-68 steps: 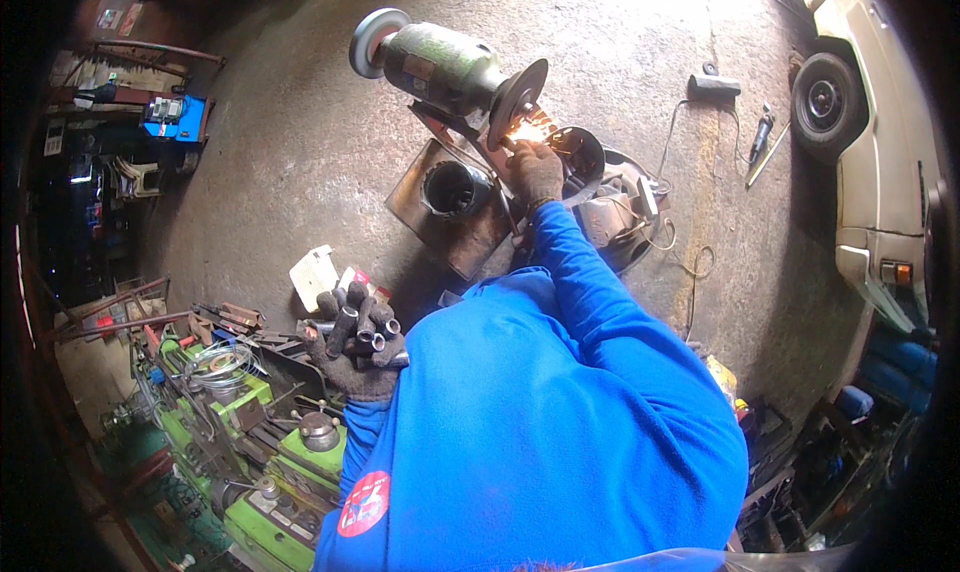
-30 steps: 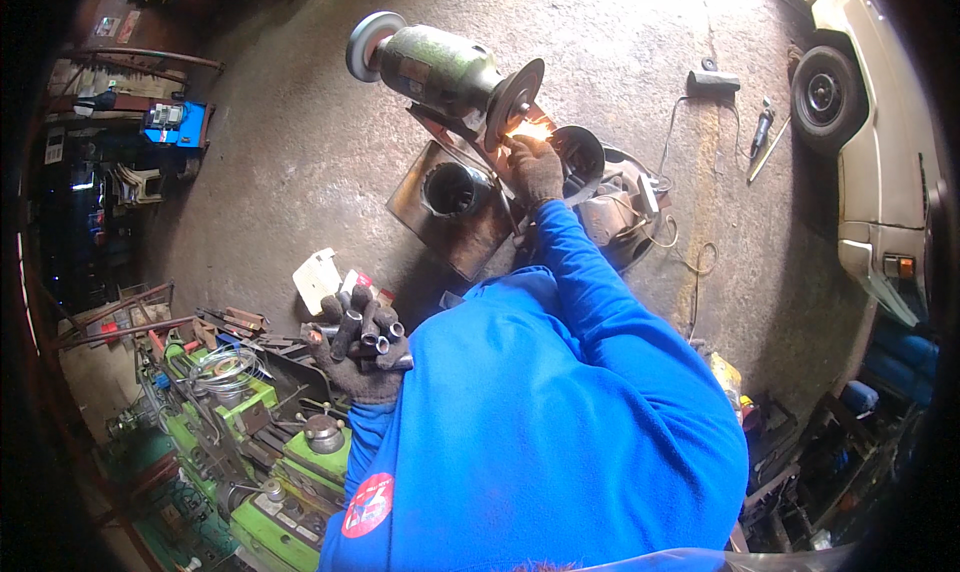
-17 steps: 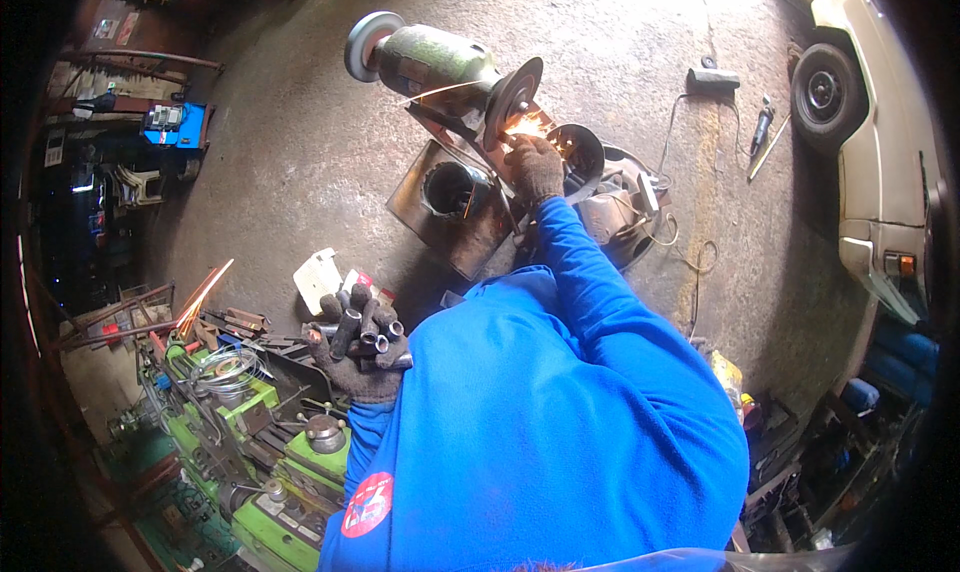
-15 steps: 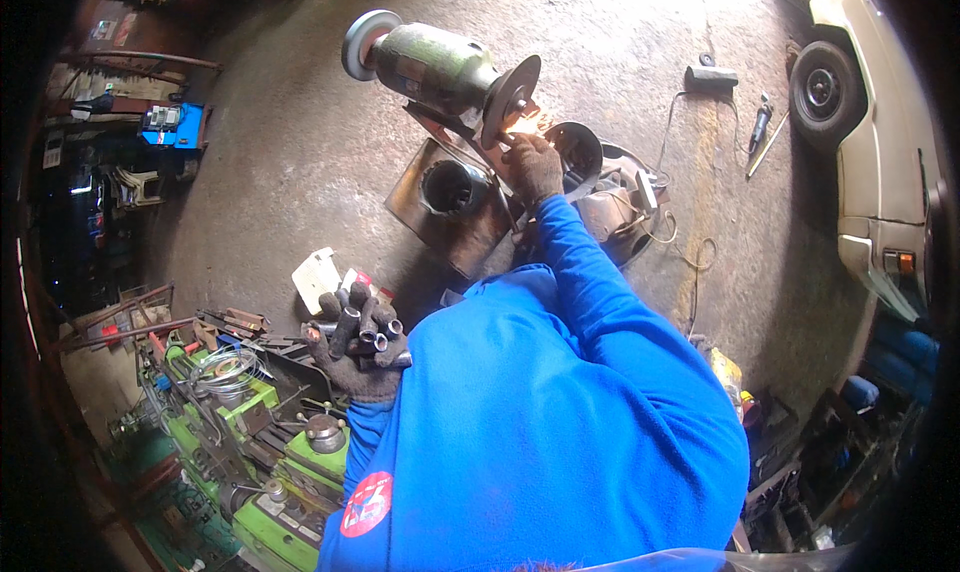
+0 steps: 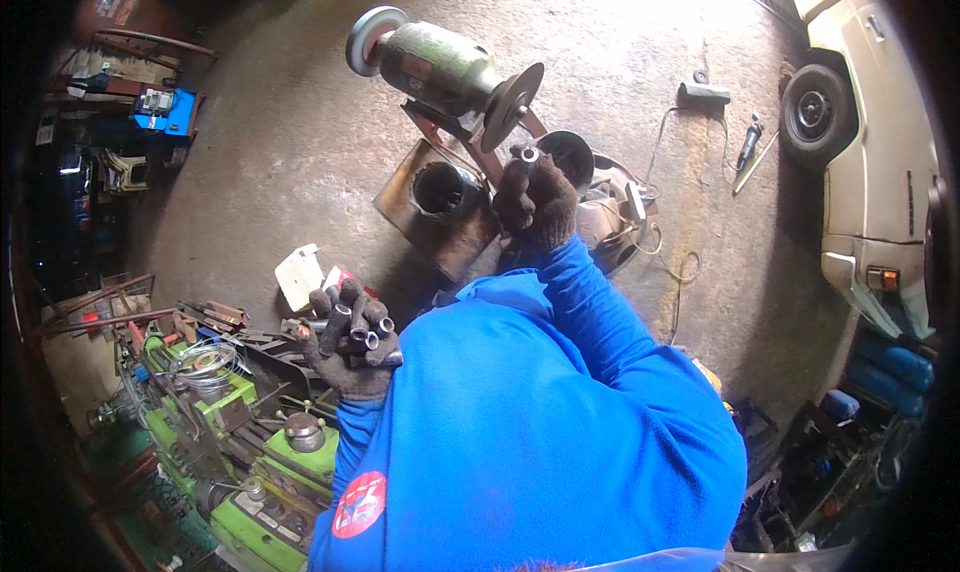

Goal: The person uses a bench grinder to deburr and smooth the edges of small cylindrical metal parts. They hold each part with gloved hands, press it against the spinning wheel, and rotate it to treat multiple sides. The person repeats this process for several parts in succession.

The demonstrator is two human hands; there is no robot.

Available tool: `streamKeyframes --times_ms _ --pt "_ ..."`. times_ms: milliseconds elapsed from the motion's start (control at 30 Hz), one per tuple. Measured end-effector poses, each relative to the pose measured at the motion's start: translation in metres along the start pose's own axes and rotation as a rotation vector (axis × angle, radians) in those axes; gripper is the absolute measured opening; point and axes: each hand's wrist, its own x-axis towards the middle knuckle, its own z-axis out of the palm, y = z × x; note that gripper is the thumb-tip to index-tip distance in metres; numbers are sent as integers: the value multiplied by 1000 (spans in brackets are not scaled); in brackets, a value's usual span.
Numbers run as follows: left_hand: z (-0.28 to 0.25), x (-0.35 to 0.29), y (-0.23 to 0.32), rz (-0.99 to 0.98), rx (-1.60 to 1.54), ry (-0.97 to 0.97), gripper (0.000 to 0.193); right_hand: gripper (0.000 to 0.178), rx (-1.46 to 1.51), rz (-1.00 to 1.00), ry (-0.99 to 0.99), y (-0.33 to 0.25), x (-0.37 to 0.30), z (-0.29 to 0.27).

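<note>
My gloved left hand [image 5: 353,378] cradles several short metal tubes [image 5: 336,329], bunched among its curled fingers. My gloved right hand [image 5: 546,208] grips a single short metal tube [image 5: 529,158], its open round end showing at the top. That hand is just below the large disc [image 5: 513,108] on the right end of a worn green grinder [image 5: 438,67], and the tube is apart from the disc. A smaller grey wheel [image 5: 376,41] sits on the grinder's other end.
Beneath the grinder stands a rusty metal box [image 5: 400,194] with a round opening. A green machine [image 5: 285,472] is at the lower left. Cables and an angle grinder [image 5: 748,144] lie on the concrete floor, near a parked beige vehicle [image 5: 880,122] at the right.
The right hand has drawn down from the disc, bringing the tube away and turning its end upward. The sparks at the disc are gone. My left hand keeps its bunch of tubes.
</note>
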Motion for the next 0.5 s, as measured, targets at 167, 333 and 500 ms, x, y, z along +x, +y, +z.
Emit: streamKeyframes --times_ms 167,333,500 --pt "-4 -1 0 28 28 -8 60 49 354 46 -47 -1 -8 16" --pt "-5 -1 1 4 -10 1 65 53 361 26 -94 1 -8 11" --pt "0 2 2 -47 -28 -10 68 51 445 56 -130 -4 -9 17"
